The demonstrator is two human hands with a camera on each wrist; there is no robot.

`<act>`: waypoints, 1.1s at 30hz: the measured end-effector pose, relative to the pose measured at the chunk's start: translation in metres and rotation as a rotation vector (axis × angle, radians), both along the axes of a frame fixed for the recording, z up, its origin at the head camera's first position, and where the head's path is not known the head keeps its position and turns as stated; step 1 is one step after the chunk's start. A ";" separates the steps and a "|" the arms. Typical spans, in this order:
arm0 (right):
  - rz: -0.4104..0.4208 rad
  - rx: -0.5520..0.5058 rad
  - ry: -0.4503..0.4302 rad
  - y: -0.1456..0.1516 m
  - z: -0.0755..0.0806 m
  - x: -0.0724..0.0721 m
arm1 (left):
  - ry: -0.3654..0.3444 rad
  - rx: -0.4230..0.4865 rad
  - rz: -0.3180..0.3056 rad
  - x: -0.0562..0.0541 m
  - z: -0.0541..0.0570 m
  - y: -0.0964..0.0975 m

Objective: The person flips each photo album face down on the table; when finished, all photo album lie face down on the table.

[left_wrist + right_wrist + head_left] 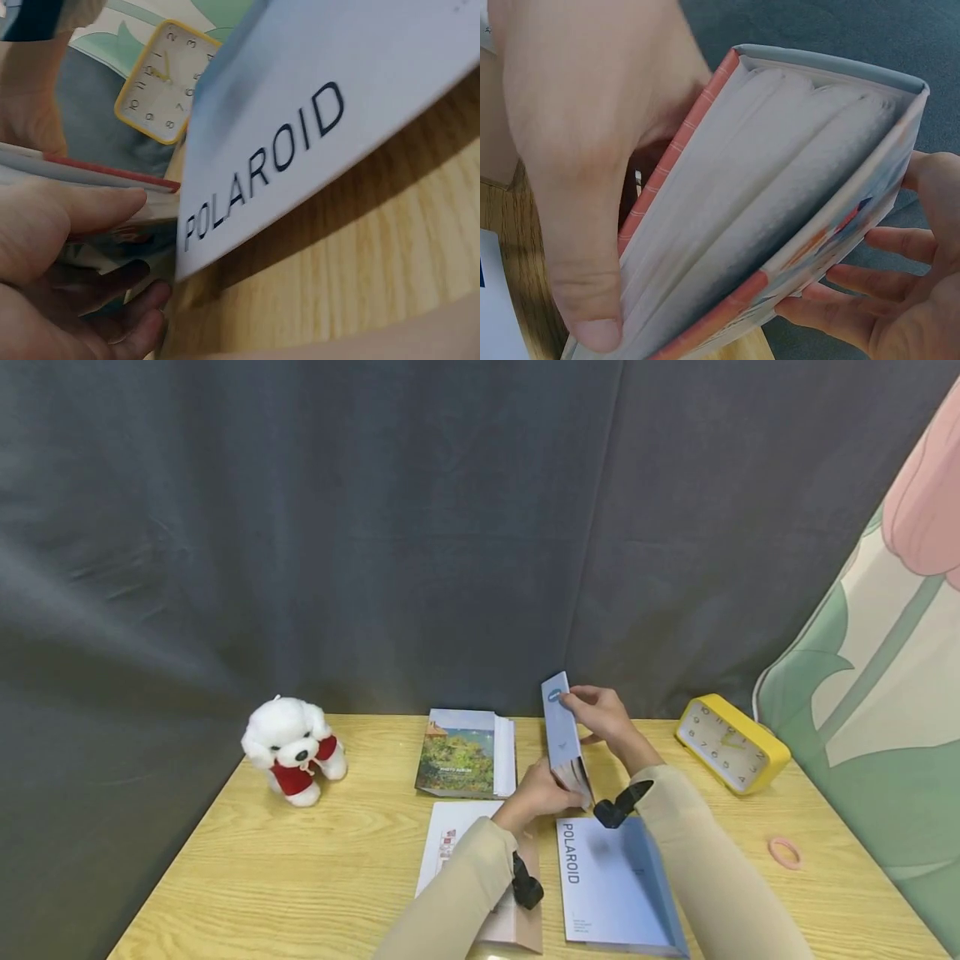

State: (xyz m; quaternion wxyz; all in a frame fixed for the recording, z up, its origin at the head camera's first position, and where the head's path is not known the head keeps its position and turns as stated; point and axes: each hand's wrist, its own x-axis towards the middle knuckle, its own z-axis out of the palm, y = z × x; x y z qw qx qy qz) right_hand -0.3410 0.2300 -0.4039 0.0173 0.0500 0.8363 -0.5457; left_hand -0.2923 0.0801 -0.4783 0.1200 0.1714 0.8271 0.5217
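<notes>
A thick photo album (562,727) with a pale blue spine stands tilted above the table, held between both hands. My left hand (543,792) grips its lower end; in the right wrist view the left thumb (596,322) presses the edges of the clear sleeves (757,172). Higher up, my right hand (603,714) holds the album, its thumb against the spine and its fingers (885,262) on the patterned cover. Just below lies a pale blue album marked POLAROID (611,881), which also shows large in the left wrist view (300,127).
A landscape-covered photo album (457,756) lies left of the hands. A white and tan album (450,827) is partly hidden under the left forearm. The plush dog (288,747) sits far left. At right are a yellow clock (731,743) and a pink ring (784,852). A dark curtain (375,527) hangs behind.
</notes>
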 end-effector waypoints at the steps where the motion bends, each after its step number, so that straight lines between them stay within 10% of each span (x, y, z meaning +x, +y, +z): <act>1: 0.001 -0.004 0.000 0.000 0.000 0.000 | -0.003 -0.009 0.009 0.000 -0.001 0.001; 23: 0.046 -0.244 -0.047 0.024 -0.001 0.006 | -0.001 -0.082 0.007 -0.004 0.012 -0.006; 33: -0.113 -0.054 -0.005 0.046 -0.014 0.011 | 0.141 -0.225 -0.019 -0.002 0.008 -0.008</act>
